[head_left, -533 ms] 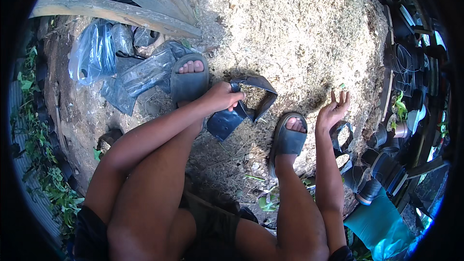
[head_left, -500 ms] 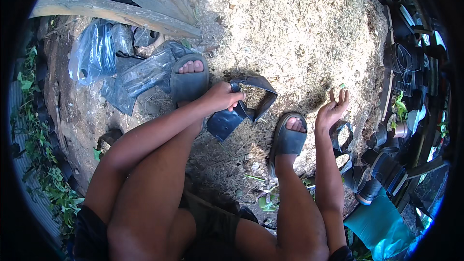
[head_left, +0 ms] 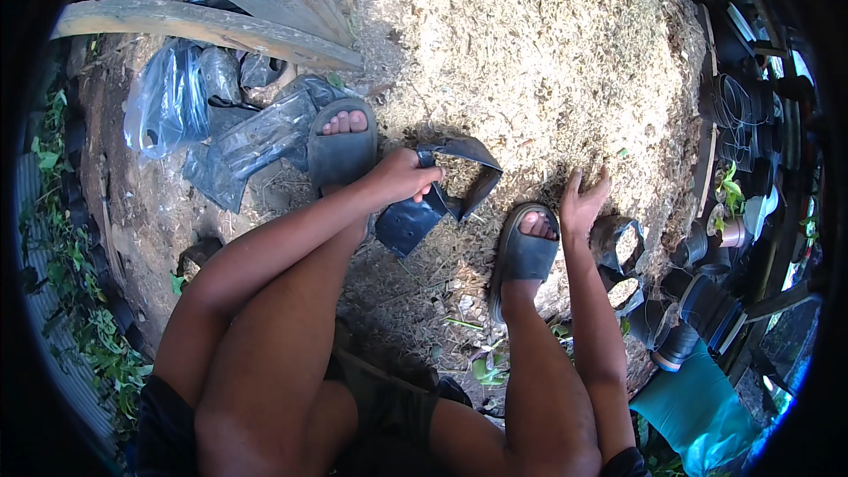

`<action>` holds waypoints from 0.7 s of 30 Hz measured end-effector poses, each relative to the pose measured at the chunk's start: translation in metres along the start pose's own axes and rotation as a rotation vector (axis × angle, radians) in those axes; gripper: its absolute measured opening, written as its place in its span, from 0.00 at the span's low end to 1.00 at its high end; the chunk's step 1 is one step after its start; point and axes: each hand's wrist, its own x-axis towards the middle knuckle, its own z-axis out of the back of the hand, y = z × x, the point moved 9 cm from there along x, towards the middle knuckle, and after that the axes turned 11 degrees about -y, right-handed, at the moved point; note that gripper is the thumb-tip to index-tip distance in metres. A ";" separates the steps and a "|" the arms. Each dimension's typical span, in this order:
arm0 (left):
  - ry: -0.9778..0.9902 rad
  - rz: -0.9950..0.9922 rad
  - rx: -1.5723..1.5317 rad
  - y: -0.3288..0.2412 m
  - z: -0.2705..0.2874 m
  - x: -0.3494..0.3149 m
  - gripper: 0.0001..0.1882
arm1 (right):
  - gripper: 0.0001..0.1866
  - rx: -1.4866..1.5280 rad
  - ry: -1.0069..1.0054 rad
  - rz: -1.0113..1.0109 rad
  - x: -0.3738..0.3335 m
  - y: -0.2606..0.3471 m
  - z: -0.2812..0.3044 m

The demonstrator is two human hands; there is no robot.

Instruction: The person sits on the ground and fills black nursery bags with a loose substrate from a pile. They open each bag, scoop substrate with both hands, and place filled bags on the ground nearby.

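Note:
My left hand grips the edge of a black plastic planting bag between thumb and fingers. The bag's squarish mouth is held open by its stiff folds, and its lower flap hangs toward me with small holes in it. To the right, my right hand is open and holds nothing, palm turned up and fingers apart, over the near edge of the pale husk heap. A small green bit lies on the husks beyond its fingertips.
Wooden beams cross the upper left, above a clear plastic bag and flattened black plastic bags. My sandals stand on either side of the planting bag. Black pots and a teal sheet line the right.
My right hand has moved left and slightly toward me, away from the green bit on the husks. The left hand keeps its hold on the planting bag, nearly still.

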 end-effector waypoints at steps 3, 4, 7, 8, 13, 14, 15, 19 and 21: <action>0.003 0.038 0.073 0.007 0.000 0.004 0.16 | 0.51 -0.317 0.256 0.032 -0.015 0.008 -0.018; 0.002 0.025 0.063 0.006 0.000 0.004 0.16 | 0.52 -0.389 0.302 0.097 -0.018 0.016 -0.019; 0.004 0.020 0.048 0.006 -0.001 0.005 0.16 | 0.48 -0.470 0.353 0.206 -0.020 0.032 -0.018; 0.005 0.018 0.030 0.005 -0.002 0.004 0.16 | 0.46 -0.471 0.352 0.217 -0.019 0.035 -0.017; -0.006 0.016 0.042 0.003 -0.001 0.002 0.16 | 0.30 -0.362 0.294 0.344 -0.010 0.044 -0.016; -0.006 0.014 0.050 0.003 -0.001 0.002 0.16 | 0.27 -0.335 0.281 0.350 -0.008 0.042 -0.016; -0.006 0.021 0.066 0.003 0.000 0.002 0.16 | 0.24 -0.318 0.277 0.335 -0.007 0.039 -0.015; -0.005 0.011 0.034 0.002 -0.001 0.002 0.16 | 0.23 -0.180 0.259 0.235 -0.002 0.019 -0.014; 0.003 0.014 0.054 0.001 -0.002 0.002 0.16 | 0.23 -0.050 0.142 0.207 0.006 0.012 -0.008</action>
